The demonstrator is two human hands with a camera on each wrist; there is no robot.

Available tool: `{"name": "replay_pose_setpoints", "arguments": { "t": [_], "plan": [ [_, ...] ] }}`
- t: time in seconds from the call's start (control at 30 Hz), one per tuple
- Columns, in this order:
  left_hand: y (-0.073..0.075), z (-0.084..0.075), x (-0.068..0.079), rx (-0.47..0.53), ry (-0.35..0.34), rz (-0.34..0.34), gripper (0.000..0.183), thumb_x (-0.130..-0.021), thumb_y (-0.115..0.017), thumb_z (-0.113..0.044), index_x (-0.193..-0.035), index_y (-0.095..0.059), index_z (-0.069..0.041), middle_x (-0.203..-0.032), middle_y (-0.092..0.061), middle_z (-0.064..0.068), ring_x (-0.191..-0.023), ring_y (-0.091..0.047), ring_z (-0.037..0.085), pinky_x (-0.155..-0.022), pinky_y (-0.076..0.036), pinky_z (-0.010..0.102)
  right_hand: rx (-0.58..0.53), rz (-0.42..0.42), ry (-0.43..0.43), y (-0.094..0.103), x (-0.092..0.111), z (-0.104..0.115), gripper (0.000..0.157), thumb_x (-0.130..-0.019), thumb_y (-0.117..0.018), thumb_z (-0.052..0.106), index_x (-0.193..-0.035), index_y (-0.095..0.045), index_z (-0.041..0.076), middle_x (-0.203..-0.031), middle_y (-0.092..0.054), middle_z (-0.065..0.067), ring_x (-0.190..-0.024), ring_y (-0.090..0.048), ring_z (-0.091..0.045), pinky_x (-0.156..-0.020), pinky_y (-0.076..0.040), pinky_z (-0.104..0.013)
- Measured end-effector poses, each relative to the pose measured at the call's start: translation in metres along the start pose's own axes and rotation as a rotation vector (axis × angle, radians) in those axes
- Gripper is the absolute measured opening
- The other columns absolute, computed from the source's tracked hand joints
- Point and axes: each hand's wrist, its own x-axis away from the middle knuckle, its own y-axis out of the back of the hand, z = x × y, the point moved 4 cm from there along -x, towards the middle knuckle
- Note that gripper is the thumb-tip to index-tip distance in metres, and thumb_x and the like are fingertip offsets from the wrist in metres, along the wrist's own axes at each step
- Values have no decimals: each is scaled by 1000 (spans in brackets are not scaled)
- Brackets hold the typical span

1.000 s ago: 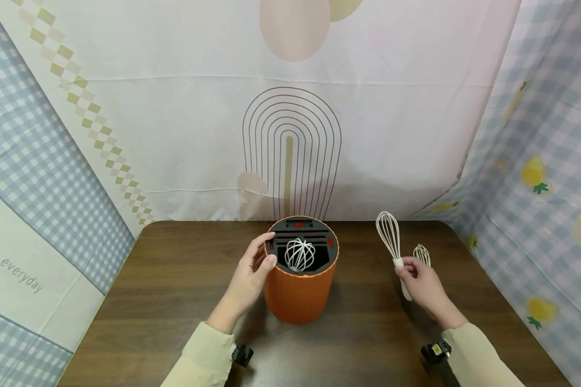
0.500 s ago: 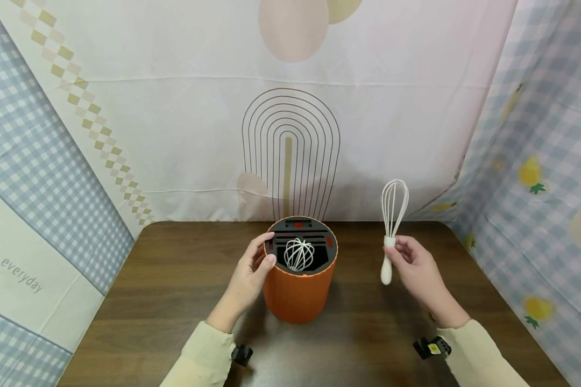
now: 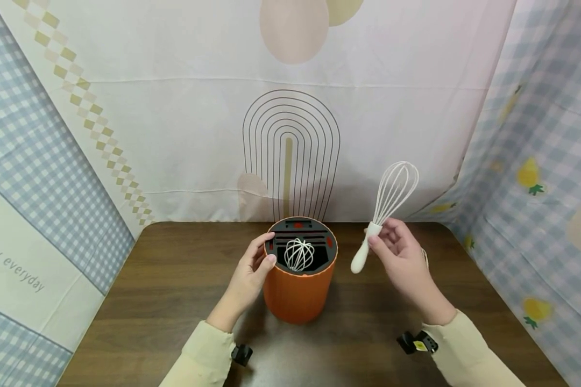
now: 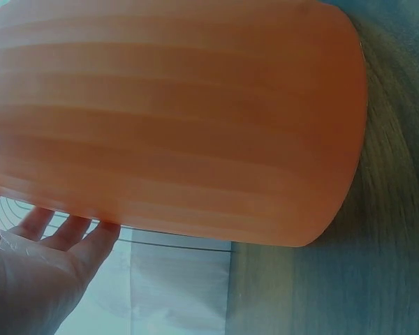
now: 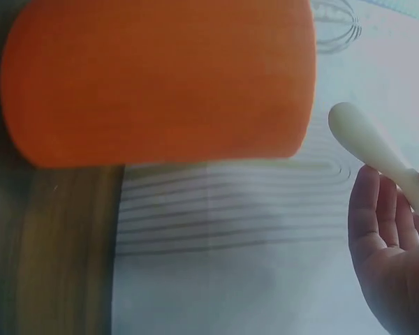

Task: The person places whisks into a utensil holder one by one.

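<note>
In the head view, an orange round utensil holder [image 3: 297,298] with a black slotted insert [image 3: 302,226] stands mid-table. A white whisk [image 3: 299,255] sits in the insert's large opening, wires upward. My left hand [image 3: 249,269] holds the holder's left side near the rim, thumb in front and fingers further back. To the right, my right hand [image 3: 402,258] pinches a second white whisk [image 3: 394,193] near the top of its handle, raised and tilted. Its bulbous handle end [image 5: 363,136] points down toward the holder, with the wires slanting up and right.
Part of another whisk [image 3: 425,259] shows behind my right hand, mostly hidden by it. The brown wooden table [image 3: 189,290] meets a patterned white cloth [image 3: 198,161] at the back. Blue checked cloth [image 3: 532,215] hangs at the right.
My right hand has lifted the whisk and moved it left toward the holder, tilting the wires to the right. The left hand and the holder have stayed put.
</note>
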Motion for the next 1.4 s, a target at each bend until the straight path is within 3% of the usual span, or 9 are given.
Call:
{"name": "replay_pose_setpoints", "arguments": {
  "t": [0.2, 0.37, 0.63, 0.7, 0.8, 0.87, 1.1, 1.17, 1.4],
  "plan": [
    [0, 0, 0, -3, 16, 0, 46, -100, -54, -23, -144, -41, -29, -146, -39, 4, -129, -45, 23, -107, -32, 49, -62, 13, 23, -20, -6, 8, 28, -92, -59, -6, -115, -44, -5, -104, -57, -16, -91, -58, -21, -76, -53, -29],
    [-1, -2, 0, 3, 23, 8, 47, -100, -53, -17, -145, -40, -24, -146, -40, 9, -129, -45, 25, -106, -33, 49, -84, 31, 82, -38, -6, 10, 30, -90, -60, -8, -114, -42, -6, -106, -53, -21, -91, -57, -24, -78, -53, -29],
    [-3, -34, 5, 5, 30, 23, 48, -100, -51, -10, -146, -38, -7, -143, -42, 18, -125, -47, 30, -104, -35, 50, 84, 4, 42, -66, -4, 3, 34, -87, -62, -10, -116, -45, -4, -104, -57, -17, -91, -61, -23, -76, -54, -28],
    [-3, -35, 5, 6, 31, 23, 48, -100, -51, -10, -146, -39, -7, -143, -42, 19, -124, -47, 31, -104, -35, 50, 142, 9, 36, -74, -2, 10, 32, -86, -62, -11, -114, -46, -4, -102, -58, -17, -89, -62, -25, -74, -54, -28],
    [-4, -20, 4, 10, 16, 9, 48, -100, -52, -12, -146, -40, -14, -143, -42, 15, -125, -47, 29, -104, -34, 50, 205, 24, 19, -82, -2, 22, 29, -85, -62, -12, -110, -48, -5, -98, -59, -17, -85, -61, -28, -70, -54, -28],
    [-4, -19, 3, 19, 12, 5, 48, -100, -52, -12, -146, -40, -14, -144, -42, 15, -125, -47, 29, -105, -34, 51, 236, 32, 9, -86, -2, 28, 27, -84, -62, -12, -107, -50, -5, -96, -59, -16, -83, -61, -30, -69, -54, -28],
    [-4, -37, 5, 1, 26, 13, 48, -99, -51, -10, -145, -39, -6, -143, -41, 18, -125, -47, 30, -105, -34, 49, 246, 71, -21, -88, -5, 24, 27, -85, -66, -7, -107, -50, -3, -99, -57, -18, -83, -63, -32, -69, -56, -31],
    [-4, -35, 5, -2, 29, 15, 48, -99, -51, -10, -145, -39, -6, -144, -41, 18, -126, -46, 30, -105, -34, 49, 237, 82, -39, -86, -5, 16, 30, -85, -67, -5, -109, -49, -1, -101, -57, -17, -83, -65, -31, -69, -56, -31],
    [-4, -2, 1, 15, 1, -7, 48, -99, -52, -12, -146, -40, -18, -142, -43, 14, -123, -47, 30, -104, -34, 51, 247, 106, -52, -77, -7, 4, 43, -85, -72, 6, -120, -47, 6, -107, -58, -13, -84, -68, -22, -71, -56, -30]
  ]
}}
